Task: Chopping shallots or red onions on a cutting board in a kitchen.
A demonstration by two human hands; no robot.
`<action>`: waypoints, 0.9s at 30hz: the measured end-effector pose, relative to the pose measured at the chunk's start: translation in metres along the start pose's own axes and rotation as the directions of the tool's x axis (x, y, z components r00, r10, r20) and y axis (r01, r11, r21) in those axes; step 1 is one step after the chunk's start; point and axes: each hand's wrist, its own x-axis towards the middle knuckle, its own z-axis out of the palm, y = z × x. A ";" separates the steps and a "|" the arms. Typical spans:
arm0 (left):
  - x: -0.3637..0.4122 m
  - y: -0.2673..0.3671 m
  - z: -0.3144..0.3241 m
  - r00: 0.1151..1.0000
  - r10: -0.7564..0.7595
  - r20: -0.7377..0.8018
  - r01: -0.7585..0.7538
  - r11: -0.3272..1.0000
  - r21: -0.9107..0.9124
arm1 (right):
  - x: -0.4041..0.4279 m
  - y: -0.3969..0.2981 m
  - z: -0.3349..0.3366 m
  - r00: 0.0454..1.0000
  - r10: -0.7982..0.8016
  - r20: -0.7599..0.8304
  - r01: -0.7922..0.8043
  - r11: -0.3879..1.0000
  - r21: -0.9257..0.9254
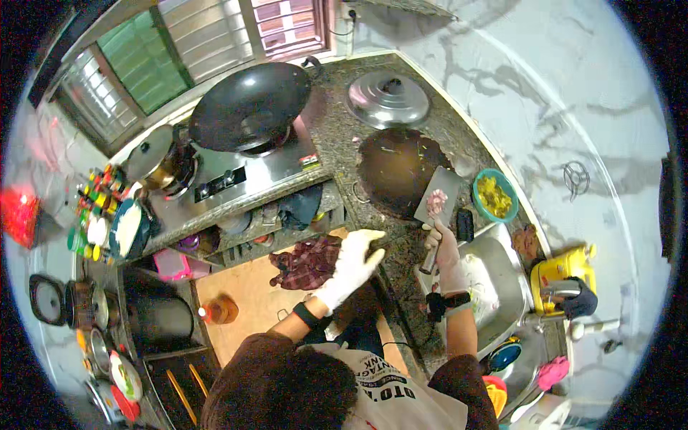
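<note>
My right hand [443, 242], in a whitish glove, grips the handle of a cleaver [442, 196]. The wide blade lies flat over the right edge of a round dark chopping board [400, 169], carrying a small heap of pale pink chopped pieces [437, 201]. My left hand [357, 260], also gloved, is held in the air at the counter's edge, its thumb and fingers apart and nothing between them. Right of the blade stands a teal bowl [495, 195] of yellow-green food pieces.
A black wok [252, 107] and a lidded pot [156, 158] sit on the gas stove [258, 177]. A metal lid [388, 99] lies behind the board. The steel sink [508, 274], a yellow jug [561, 274] and a black object [465, 224] are at right. A dark reddish cloth [306, 263] shows below the counter.
</note>
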 end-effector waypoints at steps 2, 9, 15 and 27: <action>0.004 0.024 -0.003 0.998 0.067 -0.022 -0.066 0.998 0.018 | -0.005 -0.003 0.002 0.996 0.035 0.076 -0.037 0.999 0.026; -0.016 0.048 -0.039 1.000 -0.003 0.027 0.001 0.997 0.075 | -0.025 -0.011 0.023 0.988 0.076 0.133 -0.089 0.991 0.096; -0.012 0.039 -0.064 0.995 -0.081 -0.052 0.084 0.994 0.066 | -0.062 -0.007 0.067 0.986 0.016 0.167 -0.036 0.992 0.118; 0.065 0.044 -0.047 0.895 0.436 0.095 -0.421 0.896 -0.143 | -0.135 0.033 0.138 0.986 0.037 0.164 -0.056 0.992 0.112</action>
